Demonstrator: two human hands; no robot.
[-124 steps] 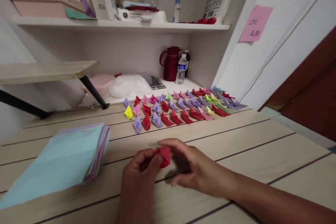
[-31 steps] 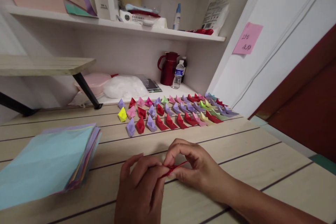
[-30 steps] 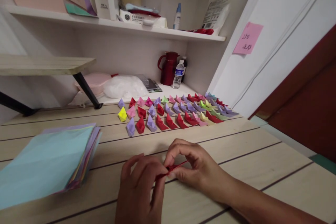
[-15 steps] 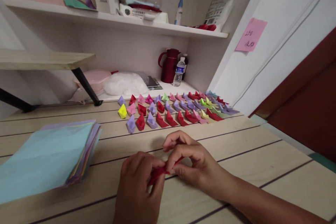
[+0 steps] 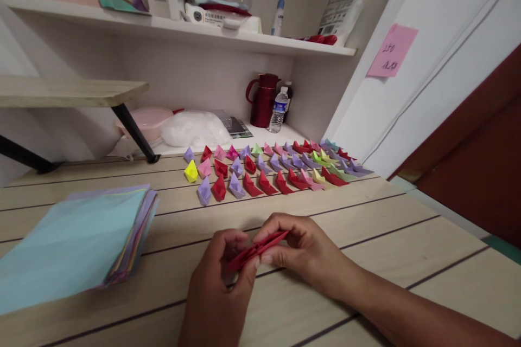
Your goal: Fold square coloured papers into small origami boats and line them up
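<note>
A red folded paper boat (image 5: 257, 249), long and narrow with pointed ends, is held just above the table between both hands. My left hand (image 5: 223, 274) grips its left end, thumb below and fingers curled behind. My right hand (image 5: 303, 246) pinches its middle and right side between thumb and fingers. Beyond the hands, rows of small folded paper boats (image 5: 267, 184) in red, purple, pink, yellow and green stand on the table. To the left lies a stack of coloured paper sheets (image 5: 77, 238), light blue on top.
The slatted wooden table (image 5: 391, 249) runs up to a white cabinet. A small raised wooden shelf (image 5: 73, 92) on black legs stands at the left. In the cabinet are a dark red jug (image 5: 264, 100), a water bottle (image 5: 278, 111) and a white plastic bag (image 5: 195, 129).
The red paper has turned so that more of its length shows between the hands. My fingers have shifted along it, the right ones lower and flatter.
</note>
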